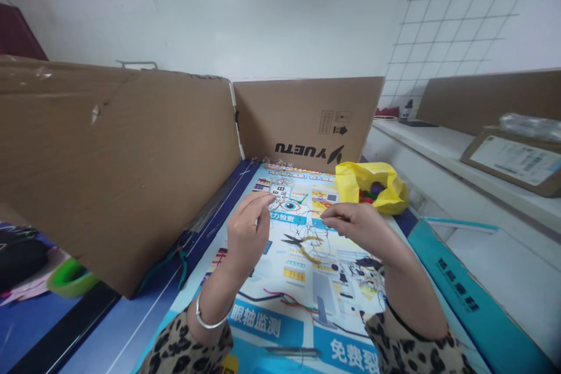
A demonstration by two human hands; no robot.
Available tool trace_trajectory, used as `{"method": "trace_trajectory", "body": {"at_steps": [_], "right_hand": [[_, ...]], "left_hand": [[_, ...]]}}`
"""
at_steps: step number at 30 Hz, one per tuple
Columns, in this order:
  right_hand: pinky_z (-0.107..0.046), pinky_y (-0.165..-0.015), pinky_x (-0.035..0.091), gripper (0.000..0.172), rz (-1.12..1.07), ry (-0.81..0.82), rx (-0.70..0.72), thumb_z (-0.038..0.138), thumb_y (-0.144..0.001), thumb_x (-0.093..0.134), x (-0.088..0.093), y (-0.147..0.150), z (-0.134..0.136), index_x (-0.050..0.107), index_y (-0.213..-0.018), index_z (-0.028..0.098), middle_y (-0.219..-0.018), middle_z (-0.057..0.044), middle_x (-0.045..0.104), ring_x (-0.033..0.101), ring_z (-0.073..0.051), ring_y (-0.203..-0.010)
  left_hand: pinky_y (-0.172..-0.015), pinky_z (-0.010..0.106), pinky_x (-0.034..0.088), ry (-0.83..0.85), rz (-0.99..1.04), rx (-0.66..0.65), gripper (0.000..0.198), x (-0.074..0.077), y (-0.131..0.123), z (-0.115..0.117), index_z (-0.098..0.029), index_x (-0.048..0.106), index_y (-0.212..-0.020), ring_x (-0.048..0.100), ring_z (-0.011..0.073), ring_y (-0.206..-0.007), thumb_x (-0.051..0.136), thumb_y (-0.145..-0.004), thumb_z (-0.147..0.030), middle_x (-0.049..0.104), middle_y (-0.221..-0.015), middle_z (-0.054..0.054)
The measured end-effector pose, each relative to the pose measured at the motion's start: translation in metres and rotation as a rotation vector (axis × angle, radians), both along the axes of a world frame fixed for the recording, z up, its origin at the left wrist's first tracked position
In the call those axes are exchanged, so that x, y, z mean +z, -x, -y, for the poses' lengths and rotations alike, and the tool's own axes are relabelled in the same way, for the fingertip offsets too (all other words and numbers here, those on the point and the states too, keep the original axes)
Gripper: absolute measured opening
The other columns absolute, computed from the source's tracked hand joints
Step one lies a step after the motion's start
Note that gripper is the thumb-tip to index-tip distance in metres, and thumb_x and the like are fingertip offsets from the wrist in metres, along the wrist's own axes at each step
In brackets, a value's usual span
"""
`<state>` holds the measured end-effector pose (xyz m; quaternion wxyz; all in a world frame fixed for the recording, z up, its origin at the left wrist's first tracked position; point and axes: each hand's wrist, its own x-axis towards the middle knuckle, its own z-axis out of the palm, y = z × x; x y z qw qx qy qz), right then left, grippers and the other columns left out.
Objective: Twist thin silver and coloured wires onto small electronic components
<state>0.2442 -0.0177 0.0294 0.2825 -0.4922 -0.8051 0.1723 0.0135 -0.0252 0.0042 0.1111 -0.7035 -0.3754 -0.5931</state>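
Observation:
My left hand (250, 223) is raised over the printed poster sheet (272, 280), its fingers and thumb drawn together. To the right, my right hand (356, 223) is in a pinch, fingertips pointing left. Whatever either pinch holds is too fine to make out. Thin tangled wire (312, 223) shows in the gap between the hands, with a green strand (298, 200) behind it. Below the gap lie yellow-handled pliers (302, 243), jaws pointing left. Red and green cords (291, 300) rest on the poster between my forearms.
Cardboard panels stand at the left (131, 169) and the back (302, 111). A yellow bag (394, 190) with coloured items sits at back right. A teal box (464, 286) borders the right side. Green tape (72, 277) lies far left, and a thin metallic rod (291, 352) in front.

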Motion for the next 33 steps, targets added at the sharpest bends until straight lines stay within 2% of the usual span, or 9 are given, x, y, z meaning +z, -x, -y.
{"method": "trace_trajectory", "body": {"at_steps": [9,15,19,26,33], "right_hand": [[-0.022,-0.055,0.045,0.018,-0.113,0.195,0.121,0.031,-0.079,0.055,-0.009,0.003,-0.007,0.067,-0.078,0.018,-0.073,-0.001,0.066,0.057,-0.012,-0.062],[-0.019,-0.049,0.041,0.02,-0.178,0.346,0.268,0.034,-0.08,0.056,-0.015,0.015,-0.011,0.067,-0.076,0.017,-0.062,0.001,0.06,0.052,-0.009,-0.053],[-0.019,-0.048,0.04,0.024,-0.186,0.405,0.311,0.037,-0.081,0.055,-0.018,0.025,-0.011,0.067,-0.077,0.017,-0.059,0.002,0.057,0.05,-0.009,-0.05],[-0.019,-0.053,0.04,0.018,-0.131,0.226,0.218,0.03,-0.08,0.056,-0.027,0.045,-0.011,0.067,-0.074,0.018,-0.064,0.002,0.062,0.053,-0.009,-0.055],[-0.022,-0.065,0.044,0.02,-0.139,0.127,0.219,0.023,-0.082,0.051,-0.036,0.065,-0.011,0.071,-0.082,0.021,-0.079,0.001,0.071,0.062,-0.014,-0.07]], "left_hand": [[-0.084,0.03,0.052,0.048,0.025,-0.015,0.024,-0.001,0.004,-0.006,-0.017,0.067,-0.091,0.063,0.0145,-0.089,0.045,-0.086,-0.009,0.069,-0.09,0.005],[-0.086,0.028,0.051,0.05,0.033,-0.027,0.024,-0.003,0.007,-0.011,-0.015,0.067,-0.091,0.063,0.0143,-0.09,0.046,-0.085,-0.006,0.069,-0.09,0.006],[-0.085,0.028,0.051,0.045,0.027,-0.026,0.025,-0.005,0.007,-0.013,-0.015,0.067,-0.093,0.063,0.0144,-0.09,0.045,-0.085,-0.007,0.069,-0.091,0.006],[-0.086,0.03,0.052,-0.029,0.019,0.014,0.026,-0.01,0.005,-0.017,-0.016,0.067,-0.095,0.064,0.0154,-0.092,0.043,-0.087,-0.009,0.069,-0.093,0.007],[-0.085,0.032,0.053,-0.101,0.048,0.083,0.025,-0.012,0.008,-0.02,-0.016,0.067,-0.095,0.065,0.0157,-0.091,0.043,-0.088,-0.012,0.07,-0.092,0.008]]}}
